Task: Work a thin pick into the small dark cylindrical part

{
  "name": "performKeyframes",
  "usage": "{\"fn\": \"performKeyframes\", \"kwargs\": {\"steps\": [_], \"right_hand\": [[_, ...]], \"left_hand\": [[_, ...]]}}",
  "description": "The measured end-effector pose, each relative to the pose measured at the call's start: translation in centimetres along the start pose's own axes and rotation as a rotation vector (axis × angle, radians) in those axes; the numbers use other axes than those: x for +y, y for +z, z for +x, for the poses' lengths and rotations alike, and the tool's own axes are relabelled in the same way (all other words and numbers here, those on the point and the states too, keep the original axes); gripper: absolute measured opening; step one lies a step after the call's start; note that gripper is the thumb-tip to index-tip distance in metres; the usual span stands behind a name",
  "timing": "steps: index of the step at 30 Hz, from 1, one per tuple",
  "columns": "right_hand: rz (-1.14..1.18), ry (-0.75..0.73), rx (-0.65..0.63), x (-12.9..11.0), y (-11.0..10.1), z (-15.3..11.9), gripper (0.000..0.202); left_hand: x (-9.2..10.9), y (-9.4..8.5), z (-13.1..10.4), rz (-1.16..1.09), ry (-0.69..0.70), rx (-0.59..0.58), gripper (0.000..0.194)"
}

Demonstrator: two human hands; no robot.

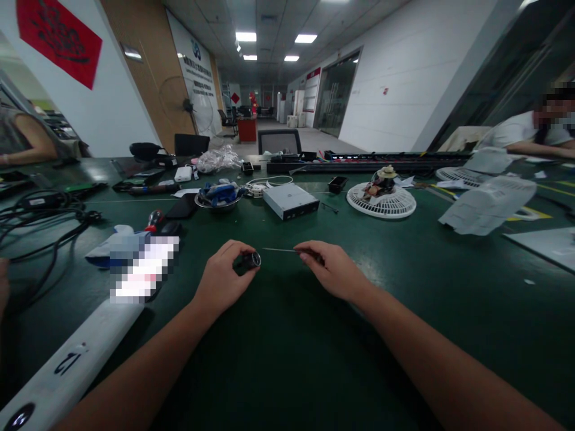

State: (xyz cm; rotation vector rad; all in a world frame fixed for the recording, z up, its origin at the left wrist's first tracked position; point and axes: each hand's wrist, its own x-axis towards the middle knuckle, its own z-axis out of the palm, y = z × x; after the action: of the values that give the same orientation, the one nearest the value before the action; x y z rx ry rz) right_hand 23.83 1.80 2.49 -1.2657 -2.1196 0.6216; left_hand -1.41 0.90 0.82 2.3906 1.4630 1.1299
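My left hand [227,275] is closed round a small black cylindrical part [251,260], its round end facing right. Across from it, my right hand [330,266] pinches a thin metal rod [279,249] that points left toward the black part. A gap separates the rod's tip from the part. Both hands are just above the green table [287,335]. Beyond them sits a grey box-shaped drive [291,200] with a dark front, and a few small dark pieces [330,208] lie to its right.
At the back left stands a metal bowl [218,197] with blue items. A white fan grille [381,200] and a white plastic housing [487,206] are on the right. Black cables [45,221], a red-handled tool [154,220] and a long white bar [76,359] occupy the left. People sit at both sides.
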Motion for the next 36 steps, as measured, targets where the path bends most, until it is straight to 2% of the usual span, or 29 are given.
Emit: {"fn": "performKeyframes", "kwargs": {"steps": [3,9,14,18,24,27,31,36], "right_hand": [[-0.019,-0.061,-0.01,0.06,-0.17,-0.01,0.027],[-0.065,-0.119,-0.01,-0.39,0.1,-0.16,0.027],[0.015,-0.081,-0.018,-0.51,0.26,-0.18,0.024],[-0.014,-0.056,0.02,-0.52,0.44,-0.16,0.025],[0.074,-0.01,-0.026,-0.44,0.4,-0.28,0.024],[0.037,-0.001,0.022,-0.51,0.35,-0.29,0.024],[0.064,-0.016,-0.033,-0.72,0.2,-0.35,0.023],[0.033,0.023,-0.003,-0.81,0.15,-0.37,0.024]], "left_hand": [[-0.06,-0.03,0.0,-0.004,-0.017,0.009,0.024],[0.09,0.29,-0.31,-0.034,0.108,-0.039,0.03],[0.05,0.34,-0.39,-0.028,0.125,-0.054,0.031],[0.03,0.42,-0.4,-0.038,0.158,-0.099,0.028],[-0.14,0.51,-0.55,-0.071,0.171,-0.12,0.029],[-0.18,0.56,-0.57,-0.071,0.182,-0.126,0.028],[-0.22,0.74,-0.56,-0.069,0.209,-0.138,0.028],[-0.17,0.76,-0.59,-0.066,0.205,-0.15,0.027]]}}
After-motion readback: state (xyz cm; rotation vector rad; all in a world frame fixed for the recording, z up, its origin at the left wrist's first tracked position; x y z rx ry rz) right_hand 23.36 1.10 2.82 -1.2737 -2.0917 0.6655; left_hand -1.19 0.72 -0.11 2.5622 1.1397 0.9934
